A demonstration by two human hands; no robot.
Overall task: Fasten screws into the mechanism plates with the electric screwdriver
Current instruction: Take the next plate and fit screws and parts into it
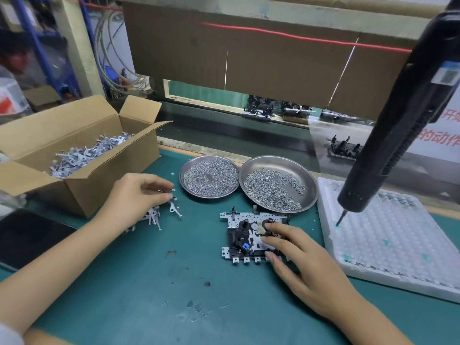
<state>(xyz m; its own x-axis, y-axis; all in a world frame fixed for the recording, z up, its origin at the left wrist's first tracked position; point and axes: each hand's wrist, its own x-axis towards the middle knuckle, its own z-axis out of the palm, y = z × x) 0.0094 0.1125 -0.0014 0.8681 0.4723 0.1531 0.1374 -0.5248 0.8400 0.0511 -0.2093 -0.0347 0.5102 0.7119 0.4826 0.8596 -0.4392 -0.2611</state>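
Observation:
A white and black mechanism plate (242,236) lies on the green mat in front of two steel dishes. My right hand (298,260) rests on its right side, fingers spread over the plate and thumb at its near edge. My left hand (134,197) hovers over a small pile of white metal brackets (161,215), pinching a small metal part between thumb and fingertips. The black electric screwdriver (398,125) hangs at the right, its bit tip touching the white foam tray (388,247); neither hand holds it.
Two round steel dishes of screws, left dish (184,170) and right dish (310,181), sit behind the plate. An open cardboard box (107,180) of white brackets stands at the left. A conveyor belt (224,130) with more mechanisms runs behind the bench.

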